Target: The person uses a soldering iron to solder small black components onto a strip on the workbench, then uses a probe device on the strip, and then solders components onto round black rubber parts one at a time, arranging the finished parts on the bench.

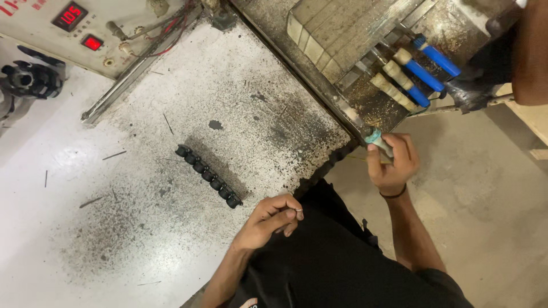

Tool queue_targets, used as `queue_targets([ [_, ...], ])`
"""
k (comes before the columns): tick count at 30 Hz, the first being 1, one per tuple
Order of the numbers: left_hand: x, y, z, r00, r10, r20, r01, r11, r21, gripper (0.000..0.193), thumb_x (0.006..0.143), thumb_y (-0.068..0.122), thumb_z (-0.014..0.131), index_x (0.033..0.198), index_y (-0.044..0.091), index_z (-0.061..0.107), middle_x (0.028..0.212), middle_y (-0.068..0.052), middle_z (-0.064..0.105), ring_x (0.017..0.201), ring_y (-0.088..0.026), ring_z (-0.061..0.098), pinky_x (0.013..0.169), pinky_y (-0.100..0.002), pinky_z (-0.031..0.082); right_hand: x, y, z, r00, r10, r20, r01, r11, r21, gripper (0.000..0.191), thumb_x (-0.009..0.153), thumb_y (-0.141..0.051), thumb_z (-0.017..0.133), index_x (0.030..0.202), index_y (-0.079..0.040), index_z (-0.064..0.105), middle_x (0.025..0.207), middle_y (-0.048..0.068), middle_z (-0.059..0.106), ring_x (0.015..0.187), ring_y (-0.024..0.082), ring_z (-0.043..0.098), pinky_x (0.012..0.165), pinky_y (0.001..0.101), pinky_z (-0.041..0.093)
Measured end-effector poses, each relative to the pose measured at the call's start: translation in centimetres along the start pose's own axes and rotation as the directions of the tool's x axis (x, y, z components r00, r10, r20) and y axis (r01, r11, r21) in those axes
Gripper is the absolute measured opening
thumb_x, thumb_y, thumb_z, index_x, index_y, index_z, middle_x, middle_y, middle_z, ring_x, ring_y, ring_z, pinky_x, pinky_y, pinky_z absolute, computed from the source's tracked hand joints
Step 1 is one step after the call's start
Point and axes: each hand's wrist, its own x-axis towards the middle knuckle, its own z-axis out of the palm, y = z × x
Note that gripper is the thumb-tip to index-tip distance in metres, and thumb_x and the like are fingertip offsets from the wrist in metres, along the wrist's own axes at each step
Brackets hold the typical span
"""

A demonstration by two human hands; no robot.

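The head view shows the right hand (394,162) gripping a teal-tipped lever handle (378,140) at the workbench's (171,228) right edge, its long axis running up-left toward the machine, while the loosely curled, empty left hand (273,219) rests nearer the row of black caps (208,175).

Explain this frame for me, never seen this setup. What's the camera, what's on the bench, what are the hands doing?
This is one view from a camera worn on the person's head, looking down at their own two bare hands. The right hand has its grip closed on a teal-tipped lever handle at the edge of a grimy metal machine. Three similar blue handles stick out further along it. The left hand is loosely curled at the bench edge, holding nothing that I can see. On the stained white bench lies a row of small black parts. Top left is a control box with red digital displays.
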Motion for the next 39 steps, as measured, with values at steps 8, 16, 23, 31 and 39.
queue_targets([
  [8,-0.2,-1.2,-1.0,0.986,-0.099,0.138,0.127,0.968,-0.218,0.018,0.108,0.011,0.055,0.102,-0.004,0.063,0.079,-0.002,0.057,0.054,-0.007,0.044,0.049,-0.025,0.031,1.9,3.9,0.5,0.998,0.049,0.031,-0.042,0.979,-0.200,0.018,0.094,-0.006,0.078,0.111,-0.001,0.073,0.102,0.015,0.068,0.086,0.027,0.069,0.072,0.0373,0.055],
  [16,0.3,1.6,1.0,0.996,0.021,0.087,-0.035,0.987,0.159,0.011,0.101,-0.002,0.060,0.103,-0.003,0.071,0.091,-0.010,0.069,0.072,-0.017,0.062,0.063,-0.031,0.048,7.1,7.7,1.6,0.976,-0.029,0.215,0.138,0.849,-0.510,0.022,0.096,-0.017,0.081,0.115,-0.007,0.075,0.112,0.008,0.068,0.108,0.032,0.062,0.092,0.0450,0.050],
  [23,2.0,3.7,3.3,0.962,0.254,-0.103,-0.097,0.668,0.738,0.016,0.093,0.000,0.068,0.107,0.000,0.076,0.081,-0.012,0.072,0.068,-0.017,0.067,0.060,-0.031,0.051,4.7,6.9,-1.5,0.990,0.048,0.129,-0.017,0.971,-0.238,0.024,0.099,-0.008,0.087,0.111,-0.002,0.068,0.110,0.012,0.061,0.095,0.029,0.065,0.078,0.0376,0.053],
  [31,4.2,1.5,2.0,0.890,0.439,-0.124,-0.268,0.722,0.638,0.009,0.104,0.001,0.060,0.110,0.003,0.066,0.111,-0.014,0.070,0.101,-0.026,0.071,0.087,-0.037,0.056,-2.8,-2.0,0.5,0.968,0.057,0.245,-0.102,0.980,0.173,0.027,0.092,-0.010,0.081,0.113,-0.002,0.067,0.109,0.013,0.064,0.072,0.018,0.054,0.063,0.0288,0.044],
  [39,2.4,-0.4,0.3,0.711,0.515,-0.479,-0.259,0.825,0.502,0.012,0.104,0.007,0.066,0.113,0.002,0.072,0.118,-0.011,0.069,0.109,-0.020,0.067,0.093,-0.034,0.055,-2.3,-9.7,8.6,0.881,-0.212,0.424,0.059,0.937,0.345,0.027,0.093,-0.003,0.074,0.119,0.000,0.070,0.107,0.011,0.067,0.087,0.025,0.065,0.076,0.0358,0.051],
])
